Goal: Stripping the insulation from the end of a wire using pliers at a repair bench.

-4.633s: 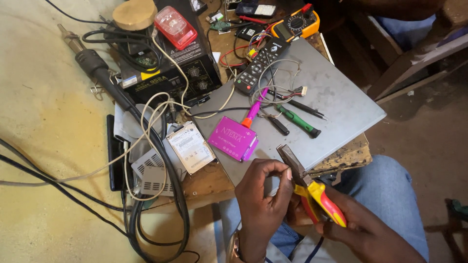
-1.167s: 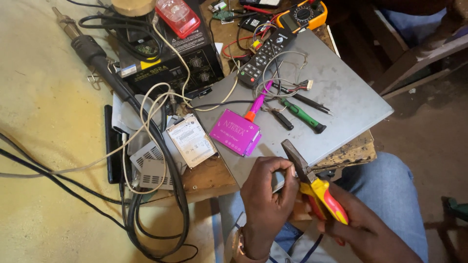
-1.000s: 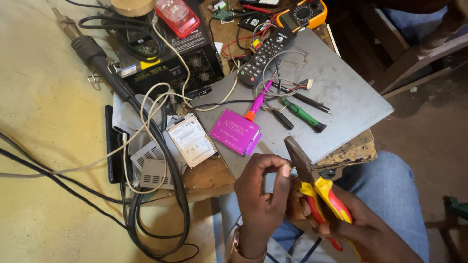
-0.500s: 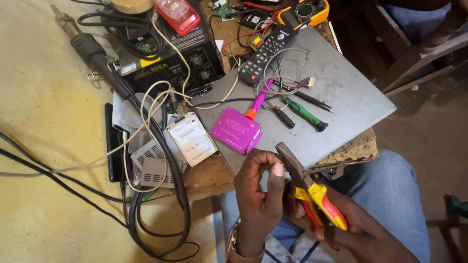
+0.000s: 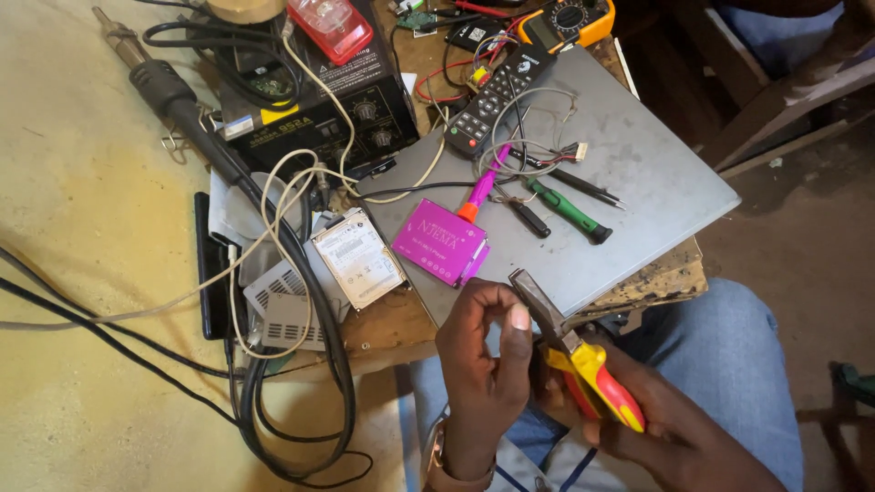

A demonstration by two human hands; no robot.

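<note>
Since half a second ago, our pliers have tipped a little, nose now closer to our left thumb. Our right hand is wrapped around the glossy red-and-yellow handles; our left hand has its fingers pinched together on something too small to make out, just off the near edge of the surface. We'd best keep the dull steel nose steady and squeeze gently. Behind lie a flat grey laptop, a magenta box and a green-handled screwdriver.
</note>
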